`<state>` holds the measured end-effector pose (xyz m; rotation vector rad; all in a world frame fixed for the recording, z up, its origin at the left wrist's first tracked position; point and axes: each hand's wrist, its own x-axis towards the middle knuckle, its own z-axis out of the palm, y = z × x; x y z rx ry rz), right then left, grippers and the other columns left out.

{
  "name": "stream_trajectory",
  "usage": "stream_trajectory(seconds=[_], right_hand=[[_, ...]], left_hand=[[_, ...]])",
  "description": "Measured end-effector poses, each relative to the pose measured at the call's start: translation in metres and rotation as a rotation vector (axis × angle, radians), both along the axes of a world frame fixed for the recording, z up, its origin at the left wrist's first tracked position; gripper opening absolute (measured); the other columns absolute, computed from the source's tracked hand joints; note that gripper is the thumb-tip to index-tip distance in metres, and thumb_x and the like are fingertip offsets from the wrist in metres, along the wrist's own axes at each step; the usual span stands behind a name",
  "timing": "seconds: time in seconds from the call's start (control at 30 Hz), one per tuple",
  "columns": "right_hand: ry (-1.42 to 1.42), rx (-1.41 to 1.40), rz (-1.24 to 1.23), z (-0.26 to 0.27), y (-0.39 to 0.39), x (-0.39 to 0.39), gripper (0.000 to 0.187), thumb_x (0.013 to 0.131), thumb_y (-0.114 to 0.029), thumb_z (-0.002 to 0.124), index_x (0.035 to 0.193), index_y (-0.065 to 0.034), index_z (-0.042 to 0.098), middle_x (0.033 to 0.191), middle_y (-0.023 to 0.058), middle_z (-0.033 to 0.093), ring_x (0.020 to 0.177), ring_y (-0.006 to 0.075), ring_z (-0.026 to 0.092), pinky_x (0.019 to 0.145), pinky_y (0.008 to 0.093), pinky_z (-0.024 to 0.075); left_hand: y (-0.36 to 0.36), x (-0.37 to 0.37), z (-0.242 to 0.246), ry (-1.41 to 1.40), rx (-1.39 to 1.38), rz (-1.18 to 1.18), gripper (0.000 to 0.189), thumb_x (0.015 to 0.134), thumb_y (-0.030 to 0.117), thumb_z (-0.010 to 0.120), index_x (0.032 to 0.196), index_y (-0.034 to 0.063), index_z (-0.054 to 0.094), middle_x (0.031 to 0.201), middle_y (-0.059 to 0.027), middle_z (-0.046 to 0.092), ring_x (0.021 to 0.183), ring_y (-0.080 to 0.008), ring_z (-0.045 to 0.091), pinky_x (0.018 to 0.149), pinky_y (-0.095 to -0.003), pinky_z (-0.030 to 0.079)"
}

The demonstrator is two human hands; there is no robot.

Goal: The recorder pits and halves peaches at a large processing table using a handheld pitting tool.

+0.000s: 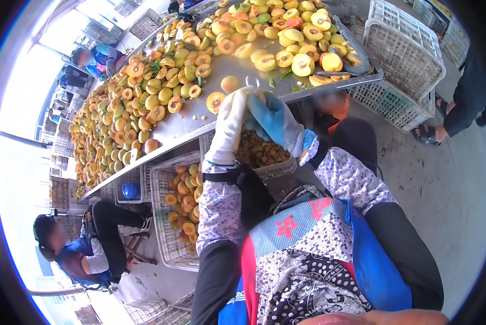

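My left hand (229, 124), in a white knit glove, meets my right hand (276, 118), in a blue-coated grey glove, at the near edge of a metal table (210, 87). Both hands' fingers are curled together. A thin, shiny curved piece (252, 81) sticks out above them; I cannot tell which hand holds it. Whatever lies between the palms is mostly hidden. Just beyond the left fingers are a halved yellow stone fruit (215, 102), cut face up, and a rounded piece of fruit (229, 84). Below the hands stands a crate (281, 168) containing brown pits and scraps.
Heaps of halved fruit (145, 95) cover much of the table. A white plastic crate (180, 260) of fruit stands at lower left, near a seated person (84, 252). Stacked crates (405, 53) and a standing person's legs (466, 101) are at right. More people sit far left.
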<state>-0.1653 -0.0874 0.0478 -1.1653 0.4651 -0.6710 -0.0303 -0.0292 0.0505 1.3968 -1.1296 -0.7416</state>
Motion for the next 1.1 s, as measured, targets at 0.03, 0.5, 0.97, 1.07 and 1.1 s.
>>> stream_trajectory(seconds=[0.03, 0.5, 0.97, 1.07, 1.1], right_hand=[[0.015, 0.003, -0.004, 0.003, 0.001, -0.003, 0.036, 0.098, -0.044, 0.054, 0.1, -0.0077, 0.058, 0.066, 0.0006, 0.06, 0.047, 0.006, 0.049, 0.043, 0.0216, 0.0389], [0.279, -0.711, -0.186, -0.027, 0.01, -0.008, 0.038, 0.095, -0.036, 0.062, 0.1, 0.0017, 0.061, 0.083, 0.0284, 0.065, 0.085, 0.0458, 0.064, 0.066, 0.0479, 0.0508], [0.307, -0.154, 0.145, -0.008, 0.026, -0.012, 0.054, 0.097, -0.049, 0.052, 0.1, 0.0035, 0.064, 0.064, 0.0085, 0.062, 0.055, 0.0141, 0.059, 0.052, 0.0312, 0.0477], [0.309, -0.177, 0.163, -0.01, 0.027, -0.013, 0.055, 0.097, -0.051, 0.051, 0.098, 0.0021, 0.064, 0.062, 0.0073, 0.06, 0.052, 0.0149, 0.058, 0.05, 0.0306, 0.0465], [0.321, -0.19, 0.172, -0.011, 0.026, -0.012, 0.055, 0.097, -0.052, 0.05, 0.096, 0.0007, 0.064, 0.061, 0.0068, 0.059, 0.051, 0.0147, 0.057, 0.049, 0.0302, 0.0456]], left_hand=[[0.001, 0.0, -0.006, 0.094, -0.058, -0.017, 0.05, 0.098, 0.04, 0.053, 0.128, 0.0004, 0.057, 0.11, -0.0077, 0.06, 0.094, -0.0158, 0.058, 0.082, -0.0298, 0.049], [-0.009, -0.022, -0.009, 0.692, -0.332, 0.185, 0.052, 0.099, 0.042, 0.043, 0.121, -0.0033, 0.059, 0.115, -0.0187, 0.064, 0.098, -0.0301, 0.063, 0.081, -0.0399, 0.055], [-0.008, -0.031, -0.011, 0.573, -0.474, 0.351, 0.038, 0.1, 0.036, 0.05, 0.098, 0.0, 0.061, 0.093, -0.0158, 0.066, 0.08, -0.0265, 0.063, 0.072, -0.0364, 0.053], [-0.008, -0.034, -0.007, 0.621, -0.386, 0.431, 0.037, 0.099, 0.036, 0.051, 0.098, -0.0001, 0.061, 0.093, -0.0156, 0.066, 0.081, -0.0265, 0.064, 0.071, -0.0371, 0.053], [-0.008, -0.033, -0.007, 0.622, -0.386, 0.443, 0.037, 0.099, 0.036, 0.052, 0.098, 0.0001, 0.061, 0.093, -0.0155, 0.066, 0.081, -0.0267, 0.064, 0.071, -0.0372, 0.054]])
